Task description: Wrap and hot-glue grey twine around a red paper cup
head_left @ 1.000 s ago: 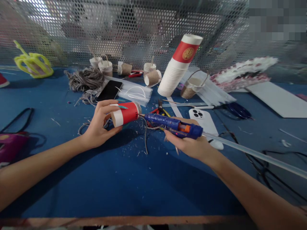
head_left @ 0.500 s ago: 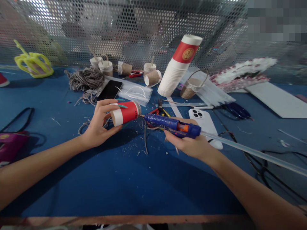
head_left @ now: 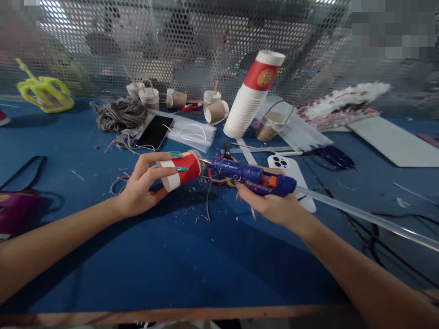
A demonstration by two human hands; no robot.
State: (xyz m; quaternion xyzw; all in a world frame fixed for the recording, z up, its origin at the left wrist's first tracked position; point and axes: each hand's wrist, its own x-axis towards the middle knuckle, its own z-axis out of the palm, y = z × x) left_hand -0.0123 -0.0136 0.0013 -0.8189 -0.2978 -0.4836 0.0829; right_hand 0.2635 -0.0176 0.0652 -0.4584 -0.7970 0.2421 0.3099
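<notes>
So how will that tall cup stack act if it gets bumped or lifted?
The tall cup stack is slim and appears to lean, so a bump would probably tip it. It looks like paper, so likely light for its height. The cups seem only nested, so gripping the top red-banded cup might pull just that one off.

Craft workspace, likely a workshop table. Blue tabletop (head_left: 212,274), scattered with small white scraps. Glue gun (head_left: 240,171) at centre. Grey cord bundle (head_left: 120,114), 11 o'clock. Stack of paper cups (head_left: 245,107), leaning, 1 o'clock. Clear glue sticks (head_left: 303,130), 2 o'clock. Small handled cup basket (head_left: 268,129), 1 o'clock. Yellow-green handmade-looking piece (head_left: 50,95), 10 o'clock. Perforated metal screen (head_left: 164,45) across the back, 12 o'clock.
</notes>
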